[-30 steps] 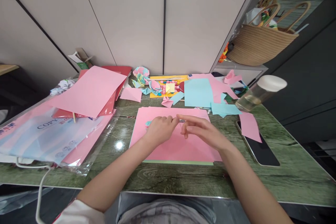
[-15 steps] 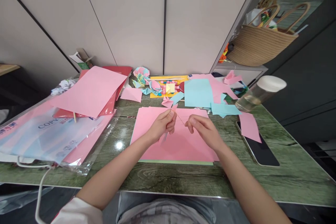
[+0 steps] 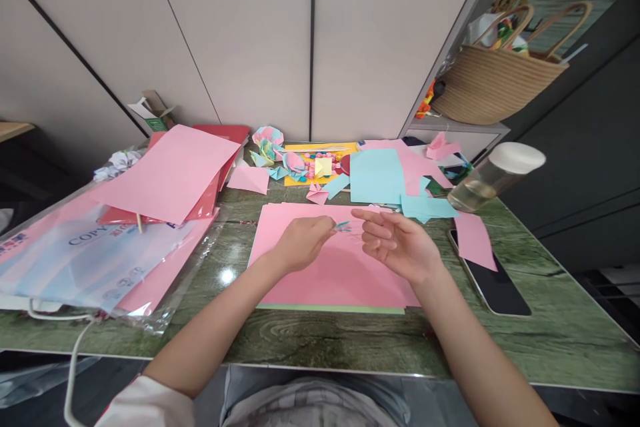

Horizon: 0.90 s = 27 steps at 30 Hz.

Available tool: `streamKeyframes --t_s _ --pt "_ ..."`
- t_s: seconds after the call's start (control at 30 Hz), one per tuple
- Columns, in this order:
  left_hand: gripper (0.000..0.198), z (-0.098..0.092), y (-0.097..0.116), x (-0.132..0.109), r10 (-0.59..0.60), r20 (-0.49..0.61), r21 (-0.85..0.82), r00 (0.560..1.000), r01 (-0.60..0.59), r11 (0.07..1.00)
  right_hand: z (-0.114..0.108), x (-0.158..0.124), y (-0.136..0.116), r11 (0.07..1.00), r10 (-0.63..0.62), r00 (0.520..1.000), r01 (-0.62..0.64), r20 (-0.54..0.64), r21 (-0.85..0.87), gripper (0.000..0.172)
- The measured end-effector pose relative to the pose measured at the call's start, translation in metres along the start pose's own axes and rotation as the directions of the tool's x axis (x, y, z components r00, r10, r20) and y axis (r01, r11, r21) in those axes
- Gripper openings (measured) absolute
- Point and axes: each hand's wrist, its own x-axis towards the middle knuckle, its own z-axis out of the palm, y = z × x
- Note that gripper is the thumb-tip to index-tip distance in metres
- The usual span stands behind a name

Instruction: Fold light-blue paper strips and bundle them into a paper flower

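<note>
Pinching blurred, seemingly light, fragile paper (image 3: 342,227), best held by its end, the left hand (image 3: 307,241) faces the loosely spread right hand (image 3: 400,245).

Smooth, pale grey panels (image 3: 240,27) rise across the back, from upper left to upper centre, split by thin dark seams (image 3: 313,47). At the upper right I see an open shelf (image 3: 460,127), with a dark surface (image 3: 595,167) beyond it. A veined green table (image 3: 280,340) spans the lower half, catching a bright glare (image 3: 227,276) left of centre; grey floor (image 3: 425,400) shows beneath its near edge.
</note>
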Motion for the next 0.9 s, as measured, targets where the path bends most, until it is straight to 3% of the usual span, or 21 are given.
streamKeyframes --t_s 0.07,0.13,0.2,0.23,0.33,0.4,0.47,0.53,0.57,0.63,0.7,0.77,0.83,0.9 --pt "0.018 -0.001 -0.005 0.0 0.089 0.097 0.226 0.991 -0.109 0.968 0.002 -0.003 -0.001 0.994 -0.007 1.0 0.009 0.02 -0.105 0.038" --pt "0.018 0.0 -0.005 0.0 0.074 0.167 0.346 0.983 -0.129 0.93 0.005 -0.004 0.001 0.964 -0.028 0.999 0.037 0.039 -0.265 0.039" --pt "0.02 0.002 -0.001 0.0 -0.051 0.15 0.371 0.987 -0.009 0.929 0.01 -0.004 0.006 0.856 -0.103 0.993 0.114 0.049 -0.504 0.04" --pt "0.019 0.002 0.001 -0.001 -0.131 0.119 0.337 0.984 0.084 0.938 0.013 -0.004 0.009 0.756 -0.159 0.985 0.163 0.064 -0.634 0.04" --pt "0.016 0.002 0.008 0.0 -0.313 0.05 -0.02 0.948 0.314 0.949 0.018 -0.001 0.019 0.401 -0.281 0.947 0.261 0.153 -0.878 0.034" --pt "0.024 0.0 0.012 0.002 -0.352 0.083 -0.422 0.932 0.352 0.835 0.018 0.001 0.022 0.315 -0.328 0.928 0.286 0.179 -0.905 0.027" --pt "0.03 -0.001 0.016 0.004 -0.338 0.161 -0.764 0.927 0.334 0.552 0.014 0.003 0.022 0.371 -0.408 0.904 0.295 0.131 -0.88 0.019" --pt "0.032 -0.001 0.021 0.007 -0.29 0.221 -0.926 0.931 0.294 0.238 0.009 0.006 0.021 0.5 -0.464 0.884 0.31 0.052 -0.809 0.012" --pt "0.032 0.001 0.024 0.008 -0.272 0.226 -0.956 0.935 0.267 0.125 0.006 0.008 0.021 0.581 -0.462 0.887 0.32 0.021 -0.748 0.01" --pt "0.03 0.005 0.029 0.008 -0.27 0.197 -0.978 0.942 0.208 0.012 0.003 0.012 0.02 0.752 -0.389 0.921 0.313 -0.007 -0.58 0.011" --pt "0.029 0.009 0.032 0.007 -0.289 0.151 -0.986 0.945 0.163 0.019 0.002 0.014 0.019 0.874 -0.291 0.957 0.265 -0.001 -0.407 0.011" --pt "0.03 0.012 0.032 0.005 -0.308 0.097 -0.982 0.947 0.141 0.124 0.001 0.014 0.019 0.934 -0.214 0.977 0.203 -0.004 -0.295 0.012" --pt "0.03 0.013 0.028 0.002 -0.312 0.026 -0.92 0.95 0.145 0.364 -0.001 0.013 0.017 0.968 -0.14 0.99 0.133 -0.018 -0.213 0.015" --pt "0.028 0.013 0.019 -0.001 -0.235 -0.046 -0.695 0.971 0.138 0.705 -0.005 0.012 0.015 0.992 -0.026 1.0 0.025 -0.008 -0.124 0.017"
